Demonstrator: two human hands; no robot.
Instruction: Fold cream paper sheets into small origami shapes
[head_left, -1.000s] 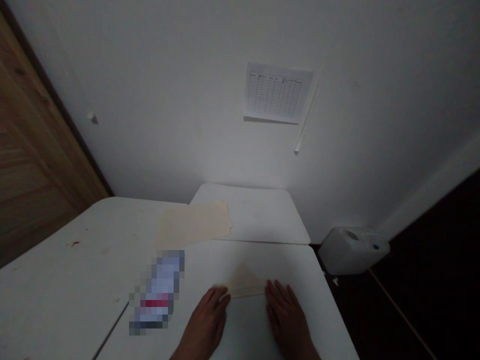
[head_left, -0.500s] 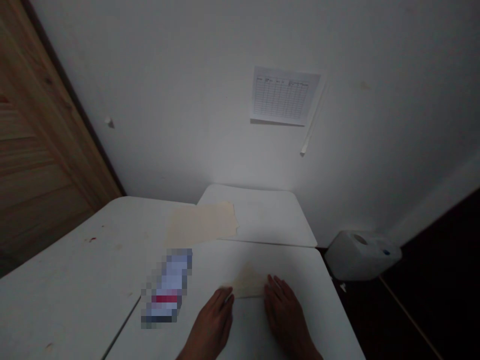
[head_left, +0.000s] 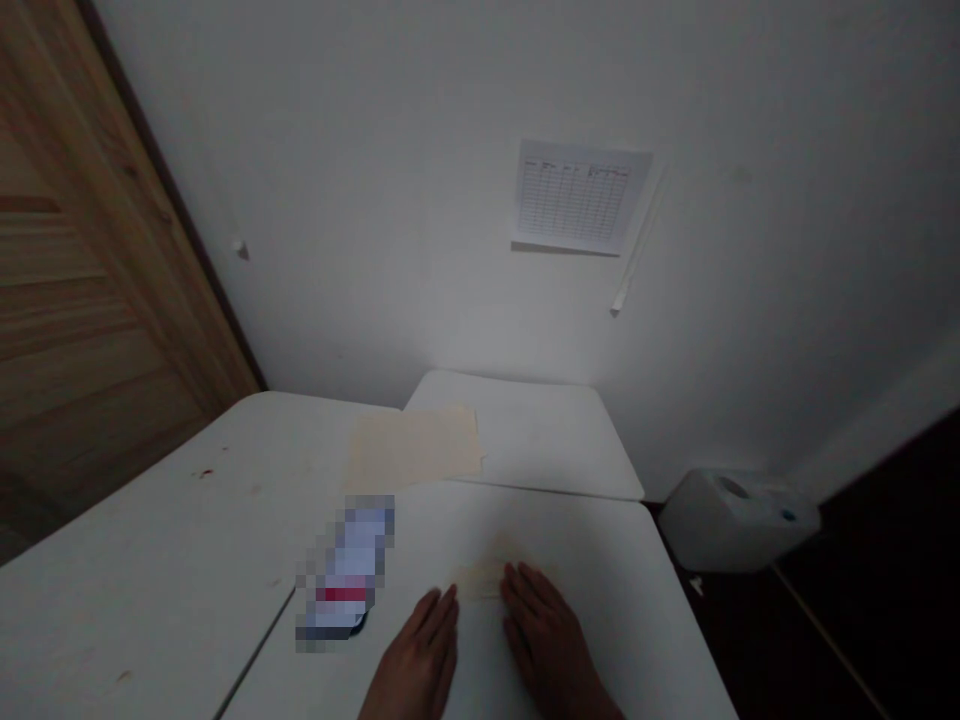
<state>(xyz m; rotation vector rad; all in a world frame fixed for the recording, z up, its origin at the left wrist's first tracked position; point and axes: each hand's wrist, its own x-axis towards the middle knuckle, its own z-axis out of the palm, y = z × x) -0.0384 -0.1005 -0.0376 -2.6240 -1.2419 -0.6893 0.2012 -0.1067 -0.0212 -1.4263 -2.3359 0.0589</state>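
Note:
A thin beige sheet [head_left: 480,583], apparently paper with a pointed far part, lies on the white tabletop [head_left: 600,570] between my hands. My right hand [head_left: 547,630] rests over its right part with the fingers stretched out flat, hiding some of it. At the sheet's left end, my left hand [head_left: 418,650] lies with extended fingers close together, the fingertips beside the near left corner. Whether those fingertips touch the sheet, I cannot tell. Neither hand grips anything.
A larger beige sheet [head_left: 416,445] lies farther back across the table joints. Left of my hands is a pixelated oblong item [head_left: 349,565]. Behind the tables stands a wall with a printed chart [head_left: 577,200]; a whitish container [head_left: 742,520] sits at right on the floor.
My right hand has slid left over the sheet, from its right end. My left hand has drawn slightly back and left. The view has shifted a little.

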